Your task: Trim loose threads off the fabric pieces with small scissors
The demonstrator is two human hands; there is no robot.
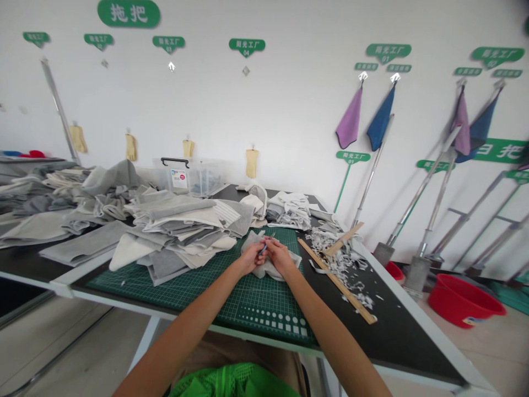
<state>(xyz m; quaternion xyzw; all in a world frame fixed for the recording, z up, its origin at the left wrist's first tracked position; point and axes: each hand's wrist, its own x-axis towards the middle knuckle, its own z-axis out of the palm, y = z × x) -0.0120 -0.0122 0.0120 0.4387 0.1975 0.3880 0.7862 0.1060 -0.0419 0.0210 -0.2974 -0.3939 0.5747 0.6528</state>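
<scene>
My left hand point(250, 257) and my right hand point(279, 256) meet over a small grey cloth piece point(264, 268) lying on the green cutting mat point(248, 300). Both hands pinch the cloth's upper edge. A small blue-handled tool, seemingly scissors point(266, 244), shows between the hands; which hand holds it I cannot tell. Left of my hands lies a loose heap of grey and cream cloth pieces point(177, 231).
A long wooden ruler point(336, 281) and white fabric scraps point(351, 270) lie right of the mat. More folded cloth point(289, 209) and a clear plastic box point(188, 176) sit further back. Red basins point(465, 300) and mop poles point(417, 193) stand at the right by the wall.
</scene>
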